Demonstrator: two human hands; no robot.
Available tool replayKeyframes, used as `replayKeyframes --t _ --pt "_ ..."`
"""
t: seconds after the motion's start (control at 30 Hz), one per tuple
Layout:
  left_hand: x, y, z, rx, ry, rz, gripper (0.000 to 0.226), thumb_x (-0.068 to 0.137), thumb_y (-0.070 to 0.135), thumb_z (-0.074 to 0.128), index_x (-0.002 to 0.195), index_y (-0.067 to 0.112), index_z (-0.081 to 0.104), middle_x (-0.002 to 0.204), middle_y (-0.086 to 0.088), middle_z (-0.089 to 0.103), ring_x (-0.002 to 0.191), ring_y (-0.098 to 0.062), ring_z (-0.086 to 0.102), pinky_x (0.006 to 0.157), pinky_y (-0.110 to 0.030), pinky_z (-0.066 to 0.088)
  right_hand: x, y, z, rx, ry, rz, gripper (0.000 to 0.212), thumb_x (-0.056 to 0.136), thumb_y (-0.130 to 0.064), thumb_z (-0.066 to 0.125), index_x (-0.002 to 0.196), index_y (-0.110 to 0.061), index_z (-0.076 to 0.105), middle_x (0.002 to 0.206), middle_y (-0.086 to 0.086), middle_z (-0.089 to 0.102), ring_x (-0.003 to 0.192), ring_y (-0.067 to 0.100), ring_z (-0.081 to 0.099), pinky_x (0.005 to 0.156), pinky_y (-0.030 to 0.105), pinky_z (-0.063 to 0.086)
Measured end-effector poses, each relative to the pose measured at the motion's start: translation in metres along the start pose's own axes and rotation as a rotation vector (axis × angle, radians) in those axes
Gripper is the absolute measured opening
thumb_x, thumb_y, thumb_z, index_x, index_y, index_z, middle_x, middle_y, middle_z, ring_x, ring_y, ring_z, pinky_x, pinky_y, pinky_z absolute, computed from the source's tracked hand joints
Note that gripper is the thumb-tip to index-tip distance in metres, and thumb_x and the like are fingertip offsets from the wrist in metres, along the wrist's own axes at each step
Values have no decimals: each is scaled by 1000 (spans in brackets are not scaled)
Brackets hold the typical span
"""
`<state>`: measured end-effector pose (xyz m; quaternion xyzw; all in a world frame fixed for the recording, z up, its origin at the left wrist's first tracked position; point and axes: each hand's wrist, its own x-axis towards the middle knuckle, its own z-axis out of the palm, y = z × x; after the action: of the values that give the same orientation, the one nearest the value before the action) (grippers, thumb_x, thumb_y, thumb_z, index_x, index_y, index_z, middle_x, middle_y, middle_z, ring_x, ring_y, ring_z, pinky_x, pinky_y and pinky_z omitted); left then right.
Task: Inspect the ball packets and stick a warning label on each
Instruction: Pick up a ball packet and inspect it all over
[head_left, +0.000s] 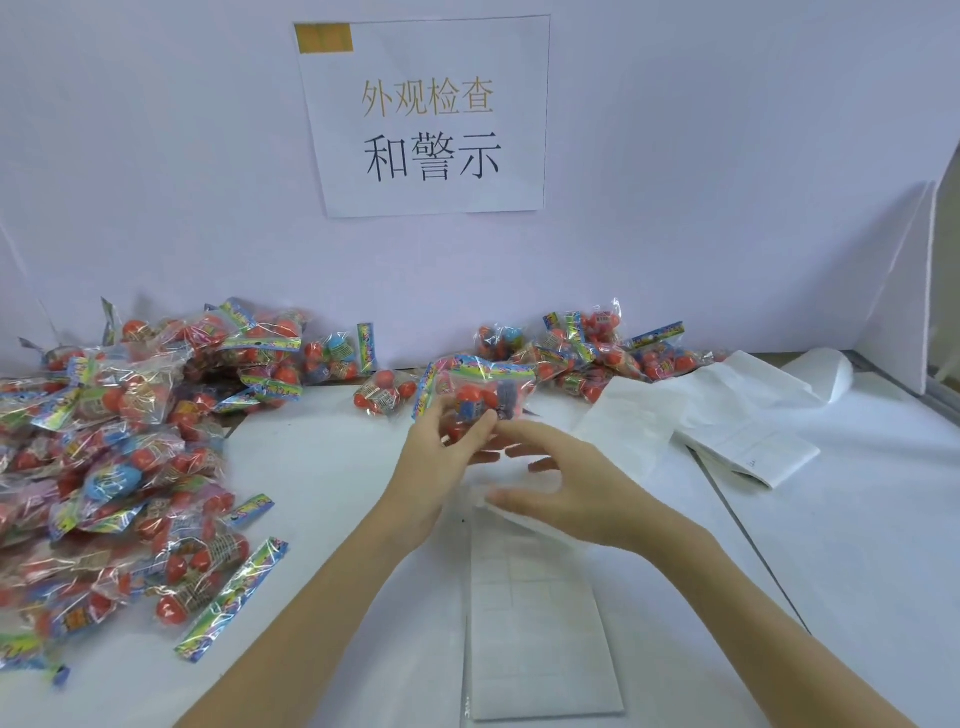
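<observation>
My left hand (441, 457) holds a clear ball packet (485, 387) with red balls and a colourful header, lifted a little above the white table. My right hand (561, 483) is just to the right of it, fingers spread, its upper fingertips touching the packet's lower edge. Whether a label is on those fingers is too blurred to tell. Under my right hand lies a white label sheet (540, 623), its top edge curled up near my thumb.
A big heap of ball packets (114, 457) covers the left of the table. A smaller pile of packets (597, 353) lies at the back right. Peeled white backing sheets (727, 415) lie at the right. A paper sign (431, 119) hangs on the back wall.
</observation>
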<state>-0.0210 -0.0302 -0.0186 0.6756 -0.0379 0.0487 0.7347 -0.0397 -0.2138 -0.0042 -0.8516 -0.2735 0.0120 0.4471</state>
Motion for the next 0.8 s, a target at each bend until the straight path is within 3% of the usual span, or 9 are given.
replayKeyframes --t 0.07,0.13,0.27,0.37,0.43,0.5,0.63,0.73,0.8 --pt "5 -1 -5 20 66 19 13 103 18 65 114 12 65 97 -8 74 88 -26 78 82 -34 63 -2 2 -7 -116 -152 19 91 81 -48 86 157 -41 35 153 -32 42 137 -12 39 112 14 32" --pt "7 0 -8 27 95 12 12 104 20 64 113 12 66 92 -10 74 84 -23 77 76 -30 63 -5 5 -12 -258 -246 52 103 82 -45 87 162 -40 22 158 -32 30 141 -12 29 116 15 24" --pt "8 2 -14 105 129 62 18 103 21 66 119 15 65 97 -12 75 77 -11 72 74 -28 63 -2 5 -13 -163 -105 68 76 90 -19 80 153 -28 38 148 -10 49 135 5 49 106 17 45" --pt "8 3 -16 100 118 220 48 104 9 62 141 34 43 100 21 73 78 -6 71 76 -35 65 1 5 -20 -235 91 65 46 88 -26 83 125 -24 56 130 -7 58 120 7 57 93 10 45" --pt "6 5 -16 213 78 352 54 106 3 55 142 41 41 103 36 63 81 -5 68 75 -35 65 1 5 -24 -275 172 31 30 87 -24 84 110 -20 65 121 -4 59 109 13 59 90 16 48" --pt "5 6 -14 366 10 426 46 108 1 48 136 37 55 107 29 60 87 -13 62 78 -38 63 1 5 -26 -284 201 12 20 89 -23 82 105 -18 71 117 -4 60 102 15 59 87 18 47" --pt "0 7 -7 400 -135 355 46 106 1 49 133 34 66 123 -10 52 102 -23 53 92 -33 56 1 6 -26 -261 219 1 11 96 -25 75 105 -20 75 106 -1 65 99 17 61 90 31 47" --pt "-3 6 -7 432 -210 315 30 102 23 66 127 38 70 123 -5 46 114 -16 54 95 -15 47 1 7 -27 -246 230 -22 13 100 -24 70 107 -17 77 102 -1 71 99 17 63 91 32 47" --pt "-3 3 -8 491 -229 266 21 92 37 76 112 40 75 120 4 44 116 -13 53 93 -13 46 1 8 -27 -241 238 -30 14 101 -23 68 107 -16 78 100 -2 73 97 16 64 89 29 47"
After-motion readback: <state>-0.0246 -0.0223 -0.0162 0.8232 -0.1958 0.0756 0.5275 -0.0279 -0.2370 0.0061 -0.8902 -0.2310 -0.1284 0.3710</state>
